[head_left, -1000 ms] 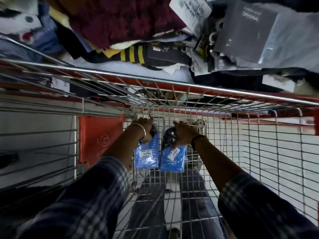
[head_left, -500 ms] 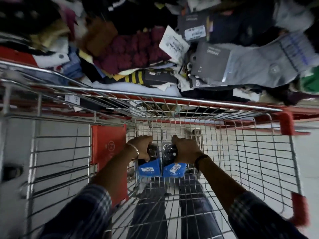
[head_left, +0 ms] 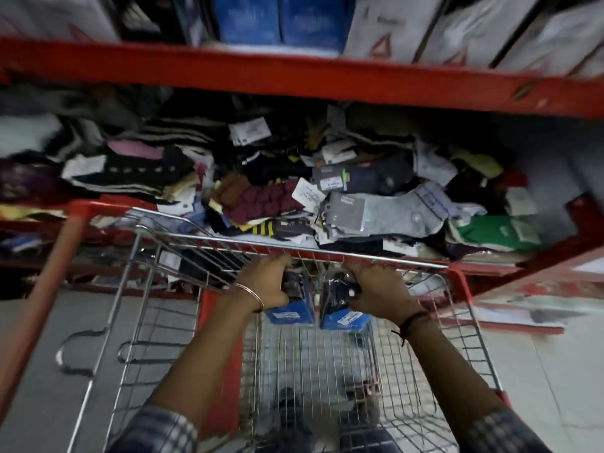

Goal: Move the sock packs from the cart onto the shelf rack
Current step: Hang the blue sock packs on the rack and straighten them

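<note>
My left hand (head_left: 266,282) grips a sock pack with a blue card base (head_left: 289,313). Beside it, my right hand (head_left: 380,294) grips a second sock pack, dark socks over a blue card (head_left: 343,318). Both packs hang inside the wire cart (head_left: 153,276), just below its far rim and close to it. Beyond the rim lies the red shelf rack (head_left: 294,75), its lower level heaped with loose sock packs (head_left: 376,207). The fingers hide the tops of both packs.
A red upper shelf beam crosses the top, with blue and white boxes (head_left: 277,18) above it. The cart's red handle (head_left: 36,299) runs along the left. A red corner guard (head_left: 464,282) sits on the cart's right. Grey floor shows on both sides.
Both hands have lifted the two packs from deep in the cart up to just under its far rim. The view has tilted up, bringing the upper shelf into sight.
</note>
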{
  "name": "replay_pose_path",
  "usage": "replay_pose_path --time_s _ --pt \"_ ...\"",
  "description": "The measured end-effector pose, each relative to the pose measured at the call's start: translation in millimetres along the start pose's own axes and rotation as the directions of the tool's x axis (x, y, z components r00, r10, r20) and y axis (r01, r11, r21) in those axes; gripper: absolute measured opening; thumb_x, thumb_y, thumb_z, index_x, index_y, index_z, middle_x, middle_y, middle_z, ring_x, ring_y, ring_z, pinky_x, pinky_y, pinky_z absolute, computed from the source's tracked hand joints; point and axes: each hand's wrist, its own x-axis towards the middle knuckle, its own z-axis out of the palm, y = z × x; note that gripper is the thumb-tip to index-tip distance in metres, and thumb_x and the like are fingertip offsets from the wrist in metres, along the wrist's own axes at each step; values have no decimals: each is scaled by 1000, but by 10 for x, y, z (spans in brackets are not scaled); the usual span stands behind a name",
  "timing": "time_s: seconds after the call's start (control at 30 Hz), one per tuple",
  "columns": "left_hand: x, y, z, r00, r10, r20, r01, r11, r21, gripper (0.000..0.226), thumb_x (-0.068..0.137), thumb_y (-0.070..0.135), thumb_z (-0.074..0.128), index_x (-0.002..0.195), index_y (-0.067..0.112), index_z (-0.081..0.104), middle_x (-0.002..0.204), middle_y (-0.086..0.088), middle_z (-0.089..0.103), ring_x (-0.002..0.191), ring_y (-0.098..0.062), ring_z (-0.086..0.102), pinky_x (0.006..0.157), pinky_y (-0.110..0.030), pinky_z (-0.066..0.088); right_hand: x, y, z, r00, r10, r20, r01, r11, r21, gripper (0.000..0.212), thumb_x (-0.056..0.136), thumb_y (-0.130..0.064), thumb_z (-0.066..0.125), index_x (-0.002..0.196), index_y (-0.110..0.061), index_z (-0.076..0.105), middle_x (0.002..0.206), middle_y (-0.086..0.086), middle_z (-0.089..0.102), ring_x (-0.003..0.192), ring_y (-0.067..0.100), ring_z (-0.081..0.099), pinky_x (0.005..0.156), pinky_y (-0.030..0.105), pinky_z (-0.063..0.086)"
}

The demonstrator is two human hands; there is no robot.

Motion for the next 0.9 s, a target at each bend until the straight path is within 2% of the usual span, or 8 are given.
replay_pose_path --time_s 0.17,0.3,0.43,0.63,0.73,0.9 --pt "-254 301 -781 992 51 -117 -53 998 -22 46 59 23 77 98 16 54 96 -7 61 84 -28 60 61 -30 45 -233 -96 -800 989 -9 -146 10 1000 6 59 63 -34 72 117 -28 48 111 -1 65 102 27 61 83 36 50" --pt "-461 481 -1337 978 72 -196 -67 997 32 46 56 26 77 97 21 57 94 -4 64 84 -27 63 66 -35 54 -404 -180 -1381 979 -22 -203 16 999 -30 72 59 -35 79 123 -29 44 115 0 64 104 28 61 78 34 49" --pt "-635 675 -1931 952 109 -288 -76 989 125 48 55 29 77 99 23 58 94 -1 67 82 -26 64 67 -36 55 -542 -279 -1918 964 -41 -263 23 997 -72 79 57 -39 81 126 -30 43 119 -1 63 109 25 59 78 34 47" --pt "-781 836 -2724 881 210 -424 -148 973 176 66 61 23 81 119 24 49 112 -2 61 94 -25 60 79 -42 53 -674 -401 -2477 927 -53 -371 21 996 -90 77 59 -40 83 122 -30 42 111 -3 62 100 23 59 74 33 46" --pt "-808 869 -3085 821 260 -509 -163 960 227 66 62 22 82 120 24 49 113 -3 62 96 -27 60 80 -43 53 -676 -467 -2683 901 -72 -427 39 996 -84 83 58 -41 83 128 -31 40 117 -4 62 104 23 58 79 34 46" --pt "-717 868 -3606 739 304 -601 -130 940 316 65 65 23 81 122 21 49 115 -8 61 100 -31 59 80 -42 51 -600 -609 -2982 870 -123 -477 85 991 -100 81 60 -41 84 126 -29 38 116 -3 63 100 23 59 75 35 47"
